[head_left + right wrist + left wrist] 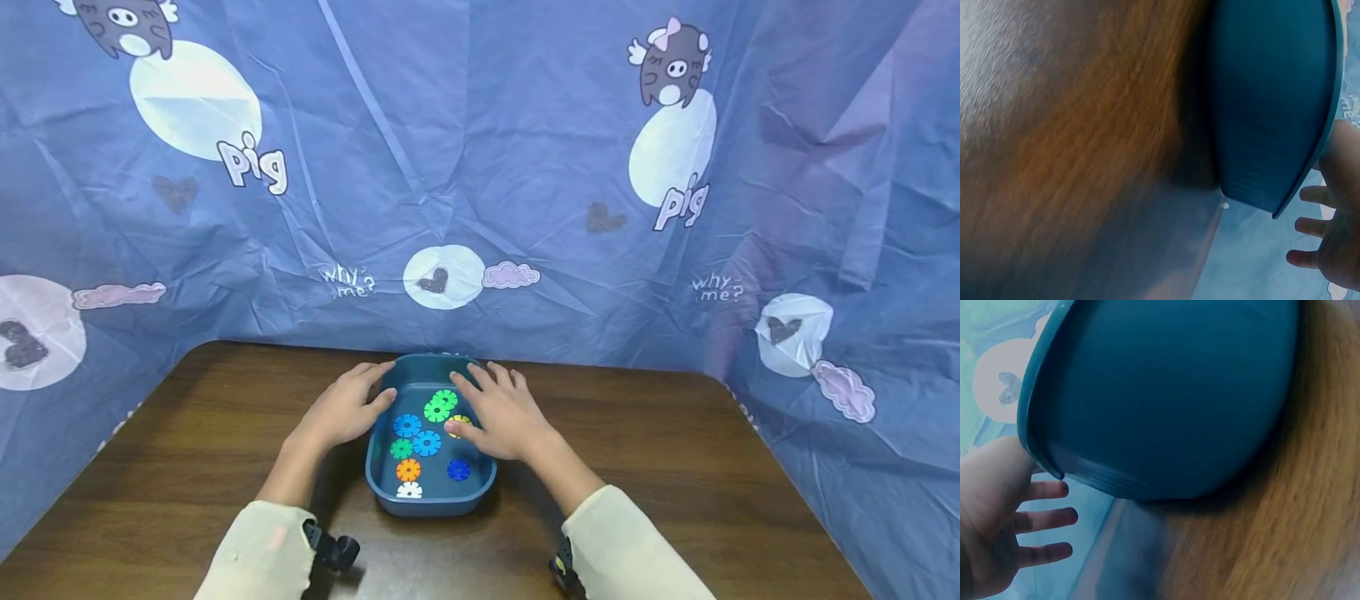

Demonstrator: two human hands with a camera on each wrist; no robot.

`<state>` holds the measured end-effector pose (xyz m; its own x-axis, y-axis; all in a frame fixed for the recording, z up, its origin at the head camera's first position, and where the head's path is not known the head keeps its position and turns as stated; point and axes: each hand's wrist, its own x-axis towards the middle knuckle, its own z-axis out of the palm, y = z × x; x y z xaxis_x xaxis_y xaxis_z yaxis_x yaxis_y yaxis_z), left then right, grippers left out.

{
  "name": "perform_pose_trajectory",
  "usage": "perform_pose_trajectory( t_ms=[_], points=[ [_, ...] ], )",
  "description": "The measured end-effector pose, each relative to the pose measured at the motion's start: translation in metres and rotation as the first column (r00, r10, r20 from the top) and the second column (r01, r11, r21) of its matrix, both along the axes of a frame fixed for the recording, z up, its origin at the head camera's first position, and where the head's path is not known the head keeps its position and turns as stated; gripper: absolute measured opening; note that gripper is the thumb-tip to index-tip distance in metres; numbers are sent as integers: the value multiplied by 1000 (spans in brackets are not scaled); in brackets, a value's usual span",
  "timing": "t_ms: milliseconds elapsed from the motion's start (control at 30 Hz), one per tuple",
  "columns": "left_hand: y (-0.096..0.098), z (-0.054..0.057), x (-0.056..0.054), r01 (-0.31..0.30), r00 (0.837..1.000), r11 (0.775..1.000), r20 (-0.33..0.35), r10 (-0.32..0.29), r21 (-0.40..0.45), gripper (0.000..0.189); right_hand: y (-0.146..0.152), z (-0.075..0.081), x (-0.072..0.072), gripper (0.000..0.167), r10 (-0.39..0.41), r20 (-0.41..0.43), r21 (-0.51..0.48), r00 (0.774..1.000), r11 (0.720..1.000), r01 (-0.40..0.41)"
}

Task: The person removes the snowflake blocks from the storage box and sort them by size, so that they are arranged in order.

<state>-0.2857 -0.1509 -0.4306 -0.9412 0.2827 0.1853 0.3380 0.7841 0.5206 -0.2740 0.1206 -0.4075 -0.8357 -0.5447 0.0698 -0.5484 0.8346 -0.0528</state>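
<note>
A teal plastic tub (431, 506) stands on the table, with notched plastic discs lying flat on its bottom. Among them are bright green discs (441, 406), blue discs (427, 442), an orange disc (408, 470), a white disc (408, 490) and a dark blue disc (458, 470). My left hand (345, 410) is at the tub's left rim, its thumb reaching over the edge. At the right rim is my right hand (510, 421), thumb over the inside and partly covering a yellow disc (459, 423). Both wrist views show extended, spread fingers beside the tub's outer wall.
The brown wooden table (637, 467) extends to both sides of the tub. A blue cloth (517, 208) printed with pigs and clouds hangs behind the table, close to its back edge. Each wrist carries a strapped black camera (341, 552).
</note>
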Motion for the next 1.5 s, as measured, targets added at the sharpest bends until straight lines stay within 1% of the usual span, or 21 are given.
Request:
perform_pose_trajectory(
  t_ms=[133,233,300,367,433,500,533,567,633,700,733,800,833,900,1000,1100,1233,1300,1367,1433,1500],
  points=[
    [-3,-7,-2,1,1000,995,-7,0,101,46,-7,-1,0,73,20,3,5,1000,1000,-20],
    [-4,-13,-3,-12,1000,981,-24,17,191,41,-12,-2,0,72,26,5,15,1000,1000,-26],
    [-5,-15,-3,-28,999,968,-27,36,251,39,-15,-2,1,71,31,7,22,999,999,-31],
    [-4,-16,-2,-53,998,951,-9,59,304,38,-19,-2,2,70,37,12,37,999,999,-38],
    [-4,-17,-1,-88,996,926,46,76,367,38,-23,-1,2,69,48,17,53,999,997,-48],
    [-3,-17,0,-132,989,884,125,84,448,39,-27,-1,2,69,60,16,68,998,996,-61],
    [-3,-18,0,-154,983,856,167,80,494,39,-28,-1,3,68,67,18,76,998,995,-68],
    [-3,-18,1,-175,975,823,210,70,540,40,-30,-1,3,68,74,19,81,997,994,-75],
    [-2,-19,1,-219,957,747,286,41,628,42,-33,-1,2,68,87,28,83,996,993,-89],
    [-2,-19,2,-260,940,673,340,13,693,44,-36,-2,2,68,101,37,84,994,991,-103],
    [-2,-19,2,-279,932,643,362,3,713,45,-37,-2,2,68,107,43,84,993,990,-111],
    [-3,-19,2,-313,919,598,395,-6,738,46,-39,-2,1,67,121,53,87,991,988,-125],
    [-3,-19,2,-325,914,582,406,-10,746,47,-40,-3,1,67,126,57,92,990,987,-131],
    [-4,-19,2,-343,907,553,422,-16,759,47,-40,-3,-1,66,134,64,104,989,985,-140],
    [-4,-20,1,-349,902,518,429,-40,781,48,-41,-5,-3,65,142,83,115,986,982,-151],
    [-4,-20,0,-355,899,494,434,-53,794,48,-41,-6,-6,63,159,106,117,982,978,-171],
    [-3,-20,-1,-363,896,483,441,-54,797,47,-42,-8,-10,61,204,126,100,971,971,-217],
    [-3,-20,-1,-363,895,480,442,-58,798,47,-43,-8,-12,60,217,141,90,966,969,-230],
    [-2,-20,-1,-355,897,483,438,-66,800,47,-44,-8,-15,59,221,163,84,962,968,-237],
    [-1,-20,-2,-348,898,484,433,-73,803,47,-45,-9,-17,57,212,198,68,957,971,-229],
    [0,-20,-3,-338,900,490,428,-80,804,48,-46,-8,-19,55,191,243,40,951,978,-206]
  ],
)
